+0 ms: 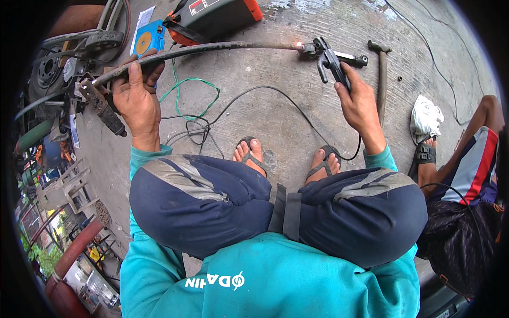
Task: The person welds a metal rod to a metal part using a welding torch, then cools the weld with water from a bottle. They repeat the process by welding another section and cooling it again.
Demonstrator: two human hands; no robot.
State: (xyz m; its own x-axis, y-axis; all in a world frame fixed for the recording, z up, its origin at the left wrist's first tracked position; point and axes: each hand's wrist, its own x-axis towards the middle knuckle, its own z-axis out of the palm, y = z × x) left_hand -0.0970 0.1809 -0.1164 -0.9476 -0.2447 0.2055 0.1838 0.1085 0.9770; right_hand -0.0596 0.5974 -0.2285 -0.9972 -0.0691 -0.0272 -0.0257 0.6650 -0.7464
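My left hand grips a long, curved dark metal bar near its left end, where a rusty metal fitting hangs. My right hand is closed round a black welding electrode holder, with a cable running down from it. The holder's head is beside the bar's right end, where a small bright glow shows at a metal joint. A short metal piece with a dark eye end lies just behind the holder.
A hammer, white cloth bundle and loose cables lie on the concrete floor. An orange-black machine and blue case sit beyond. Metal parts crowd the left. Another person's bare leg is at right.
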